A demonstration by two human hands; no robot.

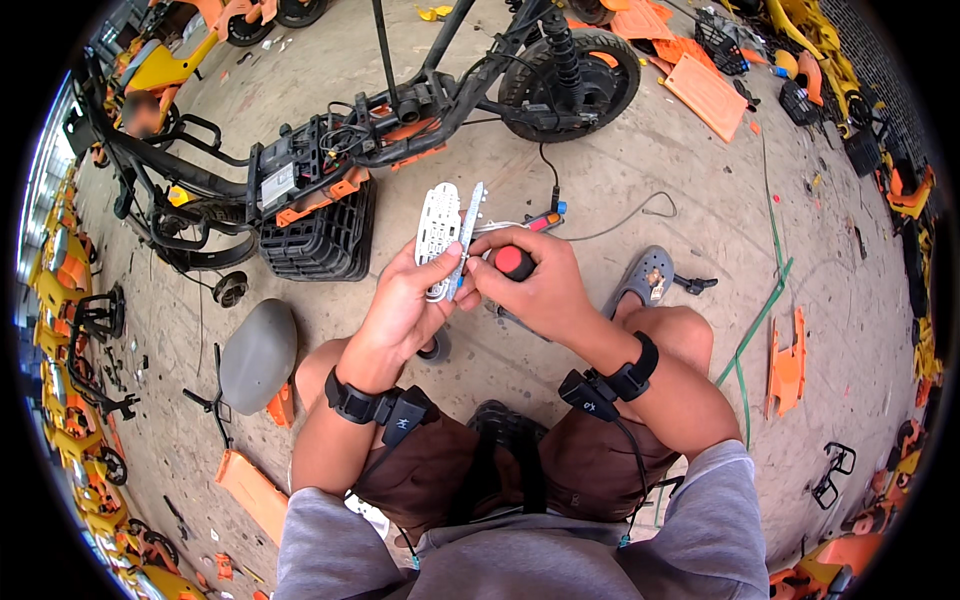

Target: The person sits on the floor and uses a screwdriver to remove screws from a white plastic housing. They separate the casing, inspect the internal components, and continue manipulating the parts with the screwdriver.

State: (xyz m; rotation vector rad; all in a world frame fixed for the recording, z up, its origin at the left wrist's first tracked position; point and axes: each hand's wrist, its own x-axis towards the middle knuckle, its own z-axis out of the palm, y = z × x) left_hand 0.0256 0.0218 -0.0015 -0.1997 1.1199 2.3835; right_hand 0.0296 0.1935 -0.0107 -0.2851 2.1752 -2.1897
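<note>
In front of me, my left hand (405, 300) is closed around a white perforated plastic piece (437, 225) with rows of slots. A narrow greyish strip (474, 210) with small studs stands along its right side, and I cannot tell if the two are joined. My right hand (545, 285) is curled around a screwdriver (513, 263) with a black and red handle, its end facing up. The right fingertips touch or nearly touch the strip's lower edge. The screwdriver's tip is hidden. Just beyond the right hand lies an orange tool (543, 221) with a blue end.
A stripped bike frame (400, 130) rests over a black crate (318, 235), its wheel (570, 85) ahead. A grey seat (260, 355) lies at left. Orange panels (700, 95), a green strap (755, 325) and a thin cable (640, 228) lie on the concrete. Yellow bikes line the left.
</note>
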